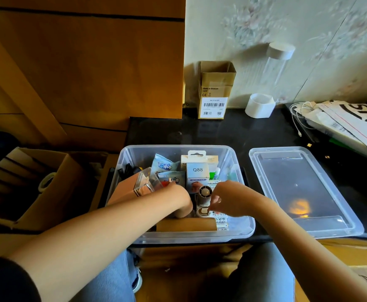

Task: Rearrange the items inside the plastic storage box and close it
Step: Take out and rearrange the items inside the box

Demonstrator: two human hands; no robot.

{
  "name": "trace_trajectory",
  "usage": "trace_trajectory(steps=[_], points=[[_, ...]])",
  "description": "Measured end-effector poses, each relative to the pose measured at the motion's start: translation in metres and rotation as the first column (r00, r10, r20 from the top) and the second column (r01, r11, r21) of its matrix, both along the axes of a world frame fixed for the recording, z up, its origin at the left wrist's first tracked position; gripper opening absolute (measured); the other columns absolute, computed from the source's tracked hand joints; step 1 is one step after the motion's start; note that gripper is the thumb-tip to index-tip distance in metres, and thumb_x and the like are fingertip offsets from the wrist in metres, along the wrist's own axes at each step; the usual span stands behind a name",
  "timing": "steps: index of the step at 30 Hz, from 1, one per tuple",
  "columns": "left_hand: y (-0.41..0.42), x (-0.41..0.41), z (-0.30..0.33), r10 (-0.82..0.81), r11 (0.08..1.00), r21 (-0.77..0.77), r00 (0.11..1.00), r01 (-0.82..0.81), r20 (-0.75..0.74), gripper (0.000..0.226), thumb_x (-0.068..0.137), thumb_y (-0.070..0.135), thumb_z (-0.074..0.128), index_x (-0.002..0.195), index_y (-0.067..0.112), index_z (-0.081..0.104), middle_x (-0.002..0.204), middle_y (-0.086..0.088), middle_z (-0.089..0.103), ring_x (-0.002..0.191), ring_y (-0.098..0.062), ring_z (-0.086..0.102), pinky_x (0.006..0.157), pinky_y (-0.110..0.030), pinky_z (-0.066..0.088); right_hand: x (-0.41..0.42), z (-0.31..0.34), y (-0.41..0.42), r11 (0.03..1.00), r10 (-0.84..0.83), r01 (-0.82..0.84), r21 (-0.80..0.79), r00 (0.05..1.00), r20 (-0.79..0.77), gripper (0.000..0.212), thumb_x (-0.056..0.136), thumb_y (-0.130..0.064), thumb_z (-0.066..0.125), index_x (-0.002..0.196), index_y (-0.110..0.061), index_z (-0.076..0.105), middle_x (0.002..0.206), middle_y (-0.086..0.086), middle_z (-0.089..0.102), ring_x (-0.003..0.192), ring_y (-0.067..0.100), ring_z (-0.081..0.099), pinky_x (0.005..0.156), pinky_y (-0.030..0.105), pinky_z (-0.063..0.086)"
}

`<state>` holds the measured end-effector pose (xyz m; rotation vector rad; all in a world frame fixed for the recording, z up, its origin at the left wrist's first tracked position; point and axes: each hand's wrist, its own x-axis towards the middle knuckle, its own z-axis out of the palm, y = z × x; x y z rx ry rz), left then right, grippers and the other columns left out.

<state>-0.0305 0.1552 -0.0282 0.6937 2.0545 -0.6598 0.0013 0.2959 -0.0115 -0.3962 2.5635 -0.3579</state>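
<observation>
both forearms reach down into the plastic storage box (134,153). right hand (226,199) is curled, fingertips seemingly pinching a small brown mini fan (203,200) near the box's front wall, likely to stand it beside the q88 carton (197,173). left hand (176,194) is curled over items at the box's middle; what it grips, i cannot tell. a clear case (146,180) leans over the box's left rim and must drop lower. the lid (304,190) lies flat just right of the box, within easy reach.
</observation>
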Motion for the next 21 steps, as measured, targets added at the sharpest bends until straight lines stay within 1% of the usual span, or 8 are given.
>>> trace_trajectory(steps=[3, 6, 8, 11, 13, 15, 18, 21], points=[[-0.002, -0.001, 0.003, 0.176, 0.963, 0.192, 0.981, -0.188, 0.076, 0.028, 0.095, 0.007, 0.041, 0.117, -0.002, 0.056, 0.103, -0.014, 0.056, 0.092, -0.027, 0.055, 0.081, -0.034, 0.045, -0.001, 0.001, 0.001, 1.000, -0.025, 0.025, -0.001, 0.999, 0.027, 0.031, 0.091, -0.031, 0.056, 0.105, -0.006, 0.068, 0.098, 0.009, 0.071, 0.084, 0.021, 0.068, 0.080, 0.027, 0.055], [-0.003, -0.001, 0.010, 0.261, 0.872, 0.393, 0.957, -0.291, 0.128, 0.026, 0.096, 0.016, 0.049, 0.110, 0.000, 0.064, 0.091, -0.010, 0.060, 0.082, -0.023, 0.056, 0.071, -0.029, 0.045, -0.004, 0.006, 0.003, 0.990, -0.109, 0.120, -0.067, 0.982, 0.157, 0.034, 0.092, -0.034, 0.054, 0.104, -0.005, 0.068, 0.095, 0.007, 0.072, 0.073, 0.015, 0.069, 0.059, 0.017, 0.055], [-0.003, 0.001, 0.012, 0.263, 0.843, 0.436, 0.949, -0.315, 0.175, 0.030, 0.097, 0.023, 0.049, 0.108, 0.000, 0.065, 0.085, -0.007, 0.058, 0.079, -0.020, 0.052, 0.065, -0.025, 0.041, -0.007, 0.011, 0.003, 0.983, -0.141, 0.160, -0.094, 0.972, 0.187, 0.033, 0.094, -0.033, 0.052, 0.106, -0.006, 0.066, 0.097, 0.007, 0.072, 0.069, 0.012, 0.068, 0.056, 0.016, 0.054], [-0.004, 0.004, 0.010, 0.282, 0.816, 0.473, 0.943, -0.332, 0.176, 0.030, 0.096, 0.024, 0.051, 0.112, 0.002, 0.066, 0.093, -0.008, 0.062, 0.081, -0.019, 0.054, 0.070, -0.028, 0.044, -0.009, 0.014, 0.003, 0.980, -0.163, 0.178, -0.085, 0.975, 0.153, 0.030, 0.095, -0.030, 0.051, 0.107, -0.007, 0.065, 0.100, 0.008, 0.071, 0.064, 0.011, 0.066, 0.056, 0.015, 0.054], [-0.003, 0.006, 0.008, 0.292, 0.793, 0.510, 0.942, -0.335, 0.166, 0.029, 0.096, 0.023, 0.053, 0.113, 0.003, 0.066, 0.101, -0.010, 0.066, 0.084, -0.020, 0.056, 0.075, -0.031, 0.048, -0.009, 0.013, 0.006, 0.982, -0.175, 0.181, -0.052, 0.980, 0.099, 0.028, 0.095, -0.025, 0.051, 0.104, -0.005, 0.067, 0.097, 0.008, 0.072, 0.068, 0.013, 0.069, 0.059, 0.017, 0.053], [-0.003, 0.006, 0.008, 0.299, 0.766, 0.546, 0.940, -0.338, 0.163, 0.029, 0.095, 0.020, 0.054, 0.116, 0.005, 0.066, 0.110, -0.009, 0.067, 0.089, -0.021, 0.058, 0.078, -0.029, 0.048, -0.008, 0.014, 0.010, 0.987, -0.158, 0.160, -0.033, 0.986, 0.053, 0.023, 0.092, -0.019, 0.052, 0.100, -0.007, 0.070, 0.095, 0.005, 0.072, 0.074, 0.015, 0.070, 0.066, 0.020, 0.054], [-0.002, 0.007, 0.010, 0.310, 0.723, 0.601, 0.937, -0.341, 0.160, 0.031, 0.093, 0.022, 0.058, 0.119, 0.007, 0.066, 0.115, -0.003, 0.067, 0.102, -0.019, 0.061, 0.078, -0.021, 0.044, -0.004, 0.016, 0.011, 0.996, -0.076, 0.078, -0.031, 0.996, 0.042, 0.020, 0.090, -0.014, 0.056, 0.100, -0.013, 0.073, 0.104, 0.000, 0.071, 0.079, 0.012, 0.069, 0.078, 0.021, 0.054], [-0.002, 0.008, 0.010, 0.321, 0.708, 0.612, 0.933, -0.352, 0.165, 0.031, 0.093, 0.023, 0.059, 0.118, 0.007, 0.067, 0.115, -0.004, 0.068, 0.104, -0.020, 0.061, 0.082, -0.022, 0.046, -0.003, 0.017, 0.010, 0.999, -0.049, 0.050, -0.018, 0.998, 0.028, 0.020, 0.090, -0.014, 0.056, 0.103, -0.014, 0.072, 0.106, 0.000, 0.070, 0.085, 0.013, 0.068, 0.082, 0.021, 0.052]])
